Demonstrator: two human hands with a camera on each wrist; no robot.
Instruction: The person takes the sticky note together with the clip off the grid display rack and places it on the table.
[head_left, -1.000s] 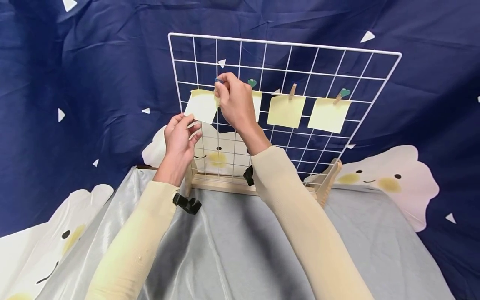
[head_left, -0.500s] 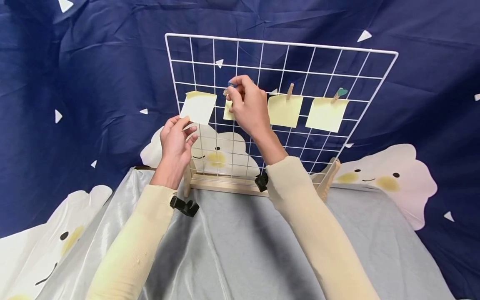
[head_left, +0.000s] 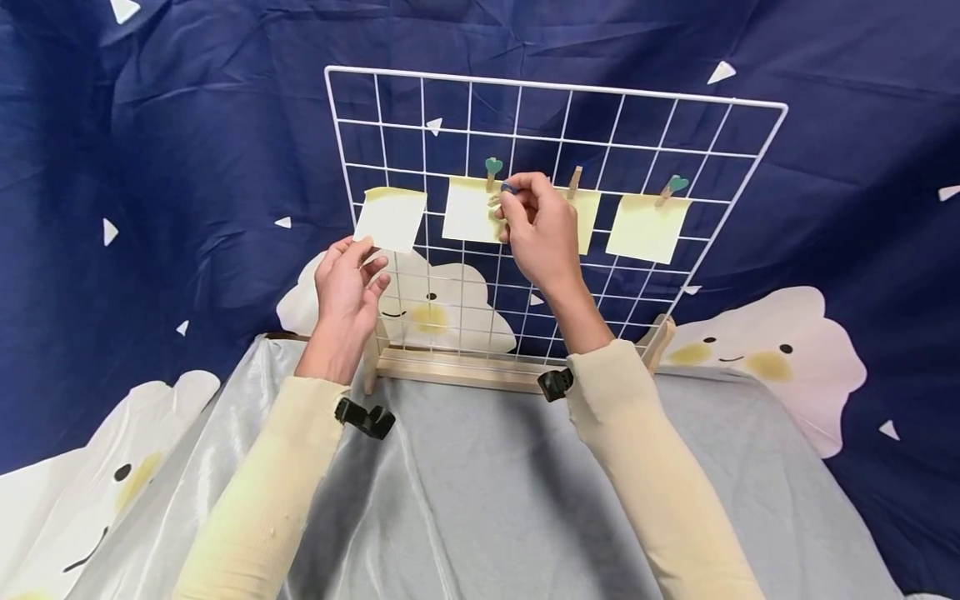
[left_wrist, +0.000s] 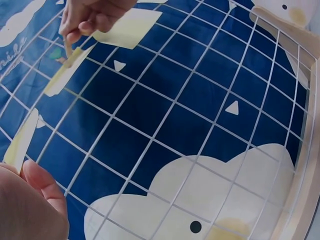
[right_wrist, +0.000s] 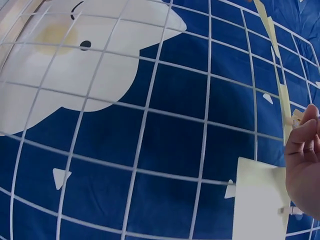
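In the head view, my left hand (head_left: 348,287) pinches the lower left corner of the leftmost pale yellow sticky note (head_left: 392,221), which overlaps a white wire grid (head_left: 442,275) and has no clip on it. My right hand (head_left: 547,233) pinches a small wooden clothespin with a blue ornament (head_left: 510,188), between the second note (head_left: 467,212) and the third note (head_left: 588,221). A green-heart clothespin (head_left: 492,167) holds the second note to the grid. The right wrist view has the right hand's fingers (right_wrist: 302,135) curled at the pinched clothespin.
The third note hangs from a wooden clothespin (head_left: 575,182), partly behind my right hand. At the right, a fourth note (head_left: 648,229) hangs from another green-heart clothespin (head_left: 672,190). A wooden base (head_left: 457,371) holds the grid upright on grey cloth (head_left: 480,467), before a dark blue curtain (head_left: 187,167).
My right hand has moved right with the clothespin, away from the leftmost note's upper right corner. The second note has come back into sight. My left hand keeps its hold on the leftmost note.
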